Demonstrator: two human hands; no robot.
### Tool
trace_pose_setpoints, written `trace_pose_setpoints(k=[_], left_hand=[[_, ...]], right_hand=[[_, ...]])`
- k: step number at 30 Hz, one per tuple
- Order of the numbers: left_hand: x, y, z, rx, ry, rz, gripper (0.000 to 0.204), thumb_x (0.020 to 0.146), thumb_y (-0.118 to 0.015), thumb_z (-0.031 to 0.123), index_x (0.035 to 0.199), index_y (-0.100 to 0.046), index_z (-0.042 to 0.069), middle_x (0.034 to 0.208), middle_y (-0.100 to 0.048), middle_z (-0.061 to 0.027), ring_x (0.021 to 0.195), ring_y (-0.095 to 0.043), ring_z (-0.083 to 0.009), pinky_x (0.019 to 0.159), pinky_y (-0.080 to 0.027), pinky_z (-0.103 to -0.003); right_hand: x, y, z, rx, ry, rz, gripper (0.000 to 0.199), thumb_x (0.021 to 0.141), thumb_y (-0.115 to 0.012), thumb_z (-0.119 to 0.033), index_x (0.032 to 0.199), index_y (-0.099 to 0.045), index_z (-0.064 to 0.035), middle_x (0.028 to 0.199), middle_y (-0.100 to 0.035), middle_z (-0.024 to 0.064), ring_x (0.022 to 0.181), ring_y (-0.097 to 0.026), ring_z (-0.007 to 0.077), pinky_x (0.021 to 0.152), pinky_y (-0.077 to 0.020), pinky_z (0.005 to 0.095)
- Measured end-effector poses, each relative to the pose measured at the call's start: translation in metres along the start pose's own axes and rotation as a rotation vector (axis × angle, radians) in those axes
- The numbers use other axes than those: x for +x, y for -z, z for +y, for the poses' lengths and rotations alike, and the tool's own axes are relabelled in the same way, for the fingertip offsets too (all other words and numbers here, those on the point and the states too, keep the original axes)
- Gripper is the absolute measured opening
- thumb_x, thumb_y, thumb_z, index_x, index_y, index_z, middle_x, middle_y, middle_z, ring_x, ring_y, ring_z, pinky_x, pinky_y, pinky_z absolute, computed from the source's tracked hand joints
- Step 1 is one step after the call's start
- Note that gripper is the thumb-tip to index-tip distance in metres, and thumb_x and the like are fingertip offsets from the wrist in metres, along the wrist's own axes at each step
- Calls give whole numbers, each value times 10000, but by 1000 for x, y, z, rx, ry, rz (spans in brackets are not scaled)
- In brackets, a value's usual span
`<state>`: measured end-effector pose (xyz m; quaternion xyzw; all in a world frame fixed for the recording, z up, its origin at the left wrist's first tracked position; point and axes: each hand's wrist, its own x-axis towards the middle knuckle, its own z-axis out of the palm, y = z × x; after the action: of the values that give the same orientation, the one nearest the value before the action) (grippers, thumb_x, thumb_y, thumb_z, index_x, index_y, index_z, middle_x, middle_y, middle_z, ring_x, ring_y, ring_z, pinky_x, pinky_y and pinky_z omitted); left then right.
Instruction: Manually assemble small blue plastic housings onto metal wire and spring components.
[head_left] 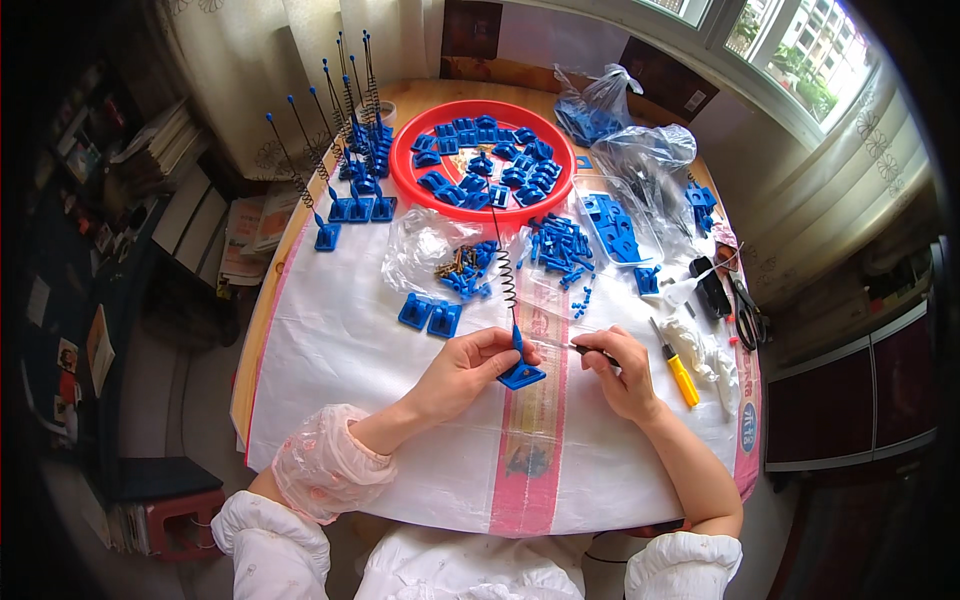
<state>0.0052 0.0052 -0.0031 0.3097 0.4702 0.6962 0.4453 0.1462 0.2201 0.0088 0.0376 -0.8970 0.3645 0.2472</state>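
Over the middle of the table, my left hand (452, 374) pinches the blue stem of a spring-rod piece (522, 377). Its square blue base hangs tilted just below my fingers, and a black coiled spring (506, 280) rises from the stem into a thin straight wire. A short way to the right, my right hand (627, 378) is closed around a slim dark tool (592, 351) with its tip toward the piece; the tool's exact kind is unclear. Two blue square bases (430, 314) lie beyond my left hand.
At the far side a red round tray (402, 165) holds many blue bases. Finished-looking spring pieces (355, 205) stand at the far left. Loose blue stems (558, 248) and a clear box (650, 250) lie ahead. A yellow-handled screwdriver (682, 378) and scissors (748, 312) lie right.
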Motion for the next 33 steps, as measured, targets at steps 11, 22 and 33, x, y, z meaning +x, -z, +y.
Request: trace_pose_setpoints(k=[11, 22, 33], left_hand=[[0, 1, 3, 0, 109, -35, 282, 974, -572, 71, 1233, -612, -34, 1138, -676, -73, 993, -648, -115, 906, -522, -255], [-1, 3, 3, 2, 150, -71, 285, 964, -588, 71, 1227, -629, -29, 1061, -701, -75, 937, -656, -98, 868, -520, -233], [-1, 2, 4, 33, 144, -46, 251, 962, -585, 65, 1181, -653, -38, 999, -710, -90, 916, -671, -125, 865, -535, -258]], right_hand=[[-3, 1, 4, 77, -65, -62, 97, 901, -541, -27, 903, -638, -38, 600, -553, 29, 556, -533, 208, 600, -413, 339], [-1, 0, 5, -38, 54, -94, 51, 886, -580, -43, 901, -629, -48, 603, -573, 29, 529, -556, 215, 611, -431, 339], [-1, -1, 5, -60, 71, -113, 53, 872, -594, -41, 909, -632, -50, 621, -586, 37, 540, -561, 220, 612, -436, 343]])
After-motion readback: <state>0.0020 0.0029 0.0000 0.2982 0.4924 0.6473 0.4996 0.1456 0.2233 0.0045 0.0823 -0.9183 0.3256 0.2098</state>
